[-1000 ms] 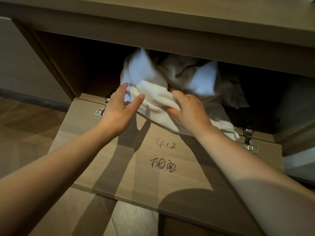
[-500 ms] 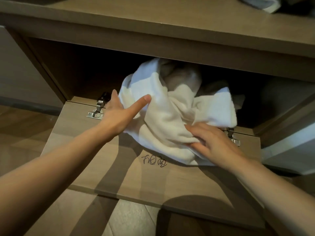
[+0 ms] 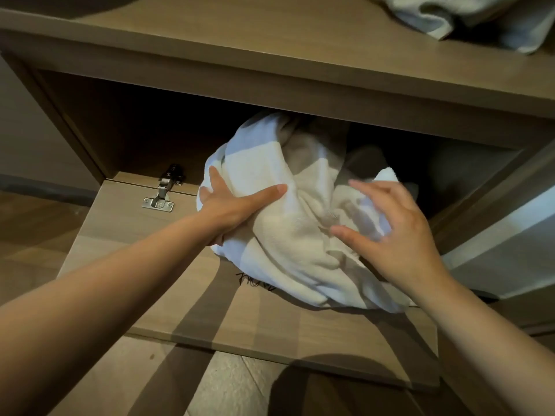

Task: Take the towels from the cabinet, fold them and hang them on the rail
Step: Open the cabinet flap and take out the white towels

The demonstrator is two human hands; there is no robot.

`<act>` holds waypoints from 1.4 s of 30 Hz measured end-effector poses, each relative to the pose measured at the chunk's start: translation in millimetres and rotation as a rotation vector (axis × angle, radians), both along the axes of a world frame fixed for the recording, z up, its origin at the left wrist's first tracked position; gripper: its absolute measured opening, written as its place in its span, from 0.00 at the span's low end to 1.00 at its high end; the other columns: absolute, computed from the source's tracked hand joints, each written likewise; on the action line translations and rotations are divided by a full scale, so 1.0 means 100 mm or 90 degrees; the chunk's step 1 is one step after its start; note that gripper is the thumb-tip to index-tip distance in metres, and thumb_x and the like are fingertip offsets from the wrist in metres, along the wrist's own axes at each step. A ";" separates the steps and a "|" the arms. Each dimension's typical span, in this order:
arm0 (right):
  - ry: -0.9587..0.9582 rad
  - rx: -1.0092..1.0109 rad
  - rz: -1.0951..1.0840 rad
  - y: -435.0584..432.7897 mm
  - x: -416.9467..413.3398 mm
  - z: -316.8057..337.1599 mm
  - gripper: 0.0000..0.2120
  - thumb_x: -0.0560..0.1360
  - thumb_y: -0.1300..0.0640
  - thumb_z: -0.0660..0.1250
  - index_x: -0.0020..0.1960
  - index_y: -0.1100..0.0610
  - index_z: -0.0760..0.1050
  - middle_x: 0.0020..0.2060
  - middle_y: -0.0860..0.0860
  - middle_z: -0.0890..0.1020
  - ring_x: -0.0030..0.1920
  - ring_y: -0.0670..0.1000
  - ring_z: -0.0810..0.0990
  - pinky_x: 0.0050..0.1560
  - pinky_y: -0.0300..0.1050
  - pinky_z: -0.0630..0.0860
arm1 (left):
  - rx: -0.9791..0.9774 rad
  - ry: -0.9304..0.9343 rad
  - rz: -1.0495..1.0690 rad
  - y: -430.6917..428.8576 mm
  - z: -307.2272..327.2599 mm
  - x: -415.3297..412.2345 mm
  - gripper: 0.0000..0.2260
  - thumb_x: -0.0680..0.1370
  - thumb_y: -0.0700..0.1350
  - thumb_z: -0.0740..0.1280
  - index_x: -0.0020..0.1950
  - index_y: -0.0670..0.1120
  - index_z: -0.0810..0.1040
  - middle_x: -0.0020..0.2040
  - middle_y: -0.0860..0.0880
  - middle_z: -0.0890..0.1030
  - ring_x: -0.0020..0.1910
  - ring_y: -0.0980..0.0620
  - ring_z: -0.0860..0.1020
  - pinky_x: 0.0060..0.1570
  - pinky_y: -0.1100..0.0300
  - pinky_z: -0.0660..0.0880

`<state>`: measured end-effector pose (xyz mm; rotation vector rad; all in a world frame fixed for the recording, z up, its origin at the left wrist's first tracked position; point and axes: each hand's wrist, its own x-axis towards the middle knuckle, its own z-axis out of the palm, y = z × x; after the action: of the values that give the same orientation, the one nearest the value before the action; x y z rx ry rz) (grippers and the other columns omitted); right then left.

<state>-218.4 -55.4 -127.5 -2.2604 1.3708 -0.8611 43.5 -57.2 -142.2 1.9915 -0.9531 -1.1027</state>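
A crumpled white towel bundle [image 3: 288,223] spills out of the dark cabinet opening [image 3: 144,136] onto the folded-down door panel [image 3: 126,235]. My left hand [image 3: 231,205] holds the bundle's left side, thumb laid across the front and index finger up along its edge; the other fingers are hidden under the cloth. Over the bundle's right side is my right hand [image 3: 390,232], fingers spread and slightly bent, gripping nothing. More cloth lies deeper in the shadow behind the bundle.
A metal hinge [image 3: 160,193] joins the door panel to the cabinet floor at the left. The wooden shelf top [image 3: 270,55] overhangs the opening, with another pale towel [image 3: 468,16] on it at the top right. Tiled floor [image 3: 228,385] lies below the panel.
The towel bundle has come further out onto the door panel, covering most of the handwriting. My left hand closed in onto its left side; my right hand lifted off the cloth and spread.
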 end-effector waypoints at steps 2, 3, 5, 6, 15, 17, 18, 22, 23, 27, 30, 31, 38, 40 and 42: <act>0.013 0.070 -0.063 -0.10 0.16 0.05 0.45 0.61 0.19 0.60 0.73 0.29 0.49 0.73 0.38 0.57 0.75 0.47 0.55 0.70 0.55 0.62 | 0.030 0.041 -0.001 0.01 0.00 -0.02 0.67 0.49 0.74 0.74 0.75 0.62 0.35 0.79 0.48 0.48 0.74 0.35 0.57 0.58 0.26 0.68; 0.031 0.135 -0.080 -0.17 0.24 0.04 0.49 0.57 0.16 0.58 0.71 0.26 0.42 0.77 0.40 0.50 0.78 0.51 0.47 0.73 0.62 0.54 | 0.046 0.057 -0.002 0.01 0.00 -0.02 0.69 0.47 0.74 0.74 0.74 0.63 0.33 0.79 0.48 0.47 0.74 0.34 0.57 0.57 0.26 0.68; 0.082 0.233 -0.091 -0.34 0.37 0.01 0.55 0.50 0.14 0.56 0.70 0.26 0.35 0.79 0.48 0.43 0.78 0.57 0.38 0.73 0.68 0.43 | 0.064 0.069 0.001 0.00 -0.01 -0.02 0.71 0.45 0.75 0.73 0.74 0.63 0.30 0.79 0.48 0.47 0.74 0.33 0.57 0.56 0.25 0.68; 0.105 0.265 -0.094 -0.42 0.41 0.00 0.59 0.47 0.13 0.54 0.72 0.28 0.35 0.79 0.50 0.43 0.78 0.60 0.38 0.72 0.69 0.43 | 0.063 0.070 0.007 0.00 -0.02 -0.02 0.71 0.45 0.75 0.74 0.73 0.63 0.31 0.79 0.47 0.47 0.74 0.34 0.57 0.56 0.26 0.68; 0.078 0.333 -0.067 -0.57 0.41 -0.25 0.56 0.52 0.13 0.48 0.76 0.34 0.45 0.79 0.46 0.53 0.79 0.56 0.42 0.74 0.68 0.43 | 0.011 0.025 0.003 -0.03 -0.20 0.06 0.66 0.48 0.77 0.72 0.74 0.63 0.36 0.76 0.49 0.60 0.69 0.39 0.67 0.59 0.35 0.73; 0.082 0.331 -0.057 -0.61 0.49 -0.24 0.53 0.54 0.14 0.44 0.76 0.35 0.47 0.78 0.45 0.57 0.79 0.56 0.46 0.73 0.65 0.39 | 0.005 0.012 0.013 -0.04 -0.23 0.06 0.66 0.47 0.77 0.72 0.75 0.63 0.38 0.75 0.50 0.62 0.69 0.40 0.68 0.60 0.36 0.73; 0.083 0.331 -0.048 -0.62 0.55 -0.23 0.53 0.55 0.14 0.43 0.76 0.35 0.48 0.77 0.44 0.59 0.78 0.56 0.49 0.72 0.64 0.36 | 0.002 0.010 0.019 -0.04 -0.25 0.07 0.66 0.47 0.77 0.72 0.75 0.63 0.39 0.74 0.50 0.62 0.68 0.40 0.68 0.61 0.37 0.73; 0.040 0.353 -0.016 -0.61 0.78 -0.22 0.51 0.55 0.13 0.42 0.75 0.34 0.54 0.73 0.41 0.66 0.77 0.51 0.53 0.72 0.57 0.33 | -0.019 0.027 0.037 -0.04 -0.27 0.11 0.63 0.47 0.75 0.74 0.75 0.62 0.47 0.72 0.50 0.65 0.67 0.42 0.69 0.61 0.40 0.74; 0.030 0.364 -0.022 -0.60 0.78 -0.22 0.50 0.56 0.14 0.43 0.74 0.33 0.54 0.73 0.41 0.67 0.77 0.50 0.53 0.73 0.55 0.34 | -0.020 0.033 0.039 -0.02 -0.28 0.12 0.62 0.48 0.74 0.75 0.75 0.61 0.49 0.71 0.50 0.66 0.66 0.43 0.70 0.60 0.40 0.74; 0.024 0.381 -0.035 -0.45 0.69 -0.21 0.45 0.59 0.15 0.43 0.72 0.33 0.58 0.71 0.40 0.69 0.77 0.51 0.54 0.74 0.55 0.43 | -0.021 0.102 0.057 0.08 -0.32 0.12 0.57 0.50 0.69 0.78 0.73 0.61 0.53 0.65 0.52 0.69 0.60 0.45 0.73 0.56 0.44 0.77; 0.005 0.371 -0.001 -0.21 0.61 -0.17 0.25 0.62 0.18 0.46 0.57 0.20 0.61 0.50 0.21 0.72 0.64 0.33 0.59 0.73 0.51 0.43 | -0.017 0.192 0.057 0.25 -0.36 0.08 0.56 0.51 0.65 0.81 0.72 0.61 0.55 0.65 0.52 0.72 0.59 0.46 0.76 0.56 0.45 0.78; 0.013 0.369 0.006 -0.13 0.57 -0.17 0.18 0.62 0.19 0.47 0.50 0.16 0.59 0.41 0.15 0.69 0.55 0.26 0.56 0.71 0.48 0.43 | -0.012 0.211 0.045 0.32 -0.38 0.05 0.55 0.51 0.64 0.82 0.71 0.62 0.55 0.64 0.53 0.73 0.59 0.47 0.76 0.56 0.44 0.78; -0.041 0.354 0.030 0.24 0.42 -0.20 0.25 0.57 0.16 0.56 0.53 0.18 0.61 0.50 0.17 0.71 0.57 0.30 0.68 0.75 0.59 0.54 | -0.028 0.367 0.065 0.61 -0.50 0.07 0.47 0.55 0.58 0.83 0.69 0.60 0.64 0.63 0.51 0.78 0.59 0.44 0.79 0.52 0.37 0.77; -0.084 0.334 0.015 0.22 0.46 -0.17 0.33 0.57 0.18 0.61 0.59 0.16 0.55 0.56 0.20 0.71 0.63 0.38 0.70 0.72 0.60 0.60 | -0.051 0.353 0.075 0.59 -0.47 0.07 0.46 0.57 0.59 0.82 0.70 0.60 0.64 0.63 0.51 0.78 0.60 0.44 0.79 0.52 0.36 0.77; -0.100 0.330 0.004 0.18 0.51 -0.15 0.45 0.56 0.18 0.63 0.67 0.19 0.43 0.71 0.30 0.64 0.73 0.47 0.65 0.72 0.61 0.60 | -0.046 0.362 0.079 0.55 -0.43 0.07 0.44 0.58 0.61 0.80 0.70 0.62 0.63 0.64 0.52 0.77 0.61 0.43 0.77 0.53 0.35 0.76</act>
<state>-167.3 -37.1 -142.1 -1.7641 1.3277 -0.5785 50.5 -2.4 -185.2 1.5218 -0.5506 -1.4300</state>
